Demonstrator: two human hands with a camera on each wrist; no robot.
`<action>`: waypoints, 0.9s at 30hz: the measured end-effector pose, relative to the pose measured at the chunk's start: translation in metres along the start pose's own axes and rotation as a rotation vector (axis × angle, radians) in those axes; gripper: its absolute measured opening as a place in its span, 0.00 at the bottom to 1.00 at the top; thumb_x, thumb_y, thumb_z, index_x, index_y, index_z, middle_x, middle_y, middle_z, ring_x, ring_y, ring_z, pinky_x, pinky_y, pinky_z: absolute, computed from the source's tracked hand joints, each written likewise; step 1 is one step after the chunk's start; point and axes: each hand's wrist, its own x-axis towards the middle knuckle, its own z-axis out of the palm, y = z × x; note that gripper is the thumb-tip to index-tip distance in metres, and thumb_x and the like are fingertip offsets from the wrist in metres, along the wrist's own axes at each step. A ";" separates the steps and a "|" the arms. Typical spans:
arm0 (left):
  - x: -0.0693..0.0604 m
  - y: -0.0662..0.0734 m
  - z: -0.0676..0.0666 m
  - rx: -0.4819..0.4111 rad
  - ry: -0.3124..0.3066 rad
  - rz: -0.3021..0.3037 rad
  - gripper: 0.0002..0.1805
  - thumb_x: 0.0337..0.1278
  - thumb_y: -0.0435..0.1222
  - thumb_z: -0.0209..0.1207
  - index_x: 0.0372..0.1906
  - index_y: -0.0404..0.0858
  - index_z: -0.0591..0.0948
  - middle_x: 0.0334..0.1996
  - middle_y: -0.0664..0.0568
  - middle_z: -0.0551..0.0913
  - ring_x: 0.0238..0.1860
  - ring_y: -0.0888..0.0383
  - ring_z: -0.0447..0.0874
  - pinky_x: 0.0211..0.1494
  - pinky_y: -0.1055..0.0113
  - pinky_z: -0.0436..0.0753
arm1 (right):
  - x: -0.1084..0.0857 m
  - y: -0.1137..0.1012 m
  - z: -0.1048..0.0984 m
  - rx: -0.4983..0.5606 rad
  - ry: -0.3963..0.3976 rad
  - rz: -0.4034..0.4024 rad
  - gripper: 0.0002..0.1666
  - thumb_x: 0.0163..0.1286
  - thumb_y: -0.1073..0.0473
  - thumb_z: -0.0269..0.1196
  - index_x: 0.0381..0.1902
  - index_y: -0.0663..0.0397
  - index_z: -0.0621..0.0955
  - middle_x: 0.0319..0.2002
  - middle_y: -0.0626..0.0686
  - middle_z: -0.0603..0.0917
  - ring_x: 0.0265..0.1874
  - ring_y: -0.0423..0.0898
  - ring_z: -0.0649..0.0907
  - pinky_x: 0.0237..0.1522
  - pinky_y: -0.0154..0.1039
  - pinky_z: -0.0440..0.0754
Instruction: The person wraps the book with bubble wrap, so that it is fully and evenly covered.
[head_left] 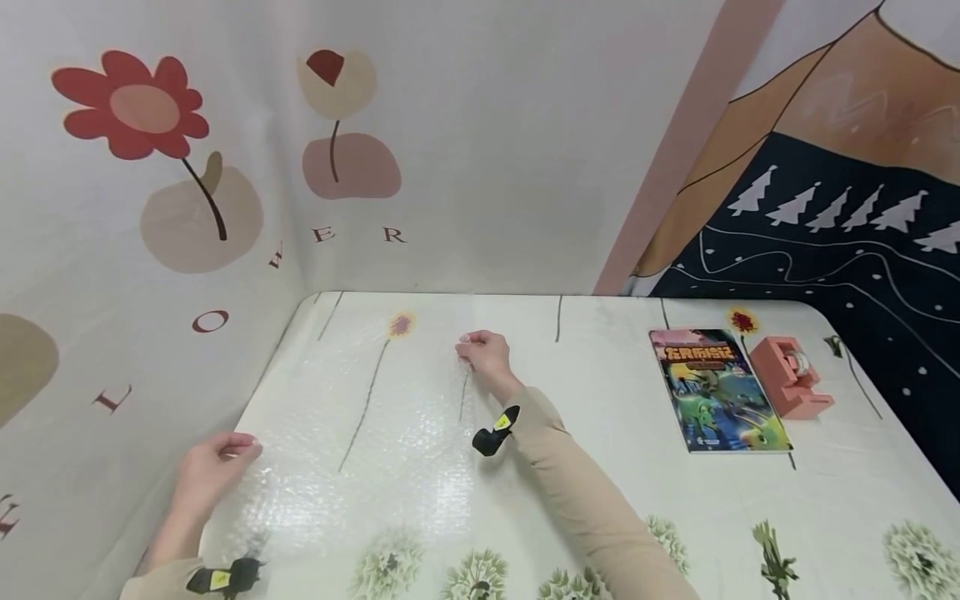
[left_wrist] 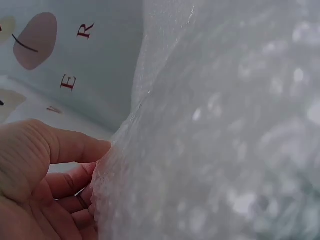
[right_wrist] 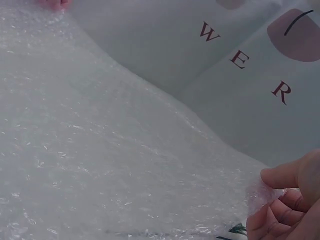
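Head view: one clear bubble-wrap sheet (head_left: 427, 433) is held over the flower-printed table (head_left: 615, 400), its edges pinched by the left hand (head_left: 212, 468) and right hand (head_left: 487, 357). L, O, W, E, R are printed in red on the wall covering (head_left: 487, 183); a book (head_left: 720, 396), titled in Chinese characters, is set beside a pink tape dispenser (head_left: 776, 379). Left wrist view: the edge is gripped thumb-to-fingers; E, R are legible. Right wrist view: a corner is pinched likewise; W, E, R are legible.

From my station I see an illustrated book (head_left: 718, 393) lying on the flower-printed tabletop (head_left: 611, 375), a pink tape dispenser (head_left: 782, 379) just beside it, and a backdrop (head_left: 495, 167) printed with a red flower (head_left: 146, 110).
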 end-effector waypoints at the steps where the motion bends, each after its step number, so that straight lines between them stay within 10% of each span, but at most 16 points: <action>1: 0.000 0.002 -0.001 -0.001 -0.014 0.008 0.17 0.58 0.34 0.57 0.43 0.22 0.77 0.33 0.39 0.81 0.33 0.50 0.76 0.26 0.69 0.73 | -0.001 -0.001 -0.003 0.001 -0.001 -0.005 0.11 0.61 0.63 0.64 0.42 0.62 0.81 0.30 0.52 0.82 0.23 0.39 0.78 0.22 0.27 0.74; 10: -0.006 0.019 -0.001 -0.097 -0.121 0.048 0.18 0.60 0.36 0.58 0.44 0.22 0.76 0.30 0.47 0.81 0.24 0.67 0.75 0.25 0.70 0.78 | -0.009 -0.009 -0.033 0.003 0.000 -0.044 0.09 0.63 0.60 0.63 0.38 0.61 0.83 0.30 0.51 0.83 0.24 0.38 0.77 0.24 0.28 0.76; 27: -0.017 0.051 0.005 -0.310 -0.240 0.053 0.14 0.58 0.32 0.59 0.41 0.22 0.77 0.24 0.54 0.80 0.21 0.64 0.76 0.27 0.69 0.80 | -0.023 -0.018 -0.089 0.029 -0.014 -0.096 0.08 0.65 0.61 0.61 0.39 0.62 0.81 0.28 0.50 0.83 0.26 0.39 0.80 0.24 0.29 0.76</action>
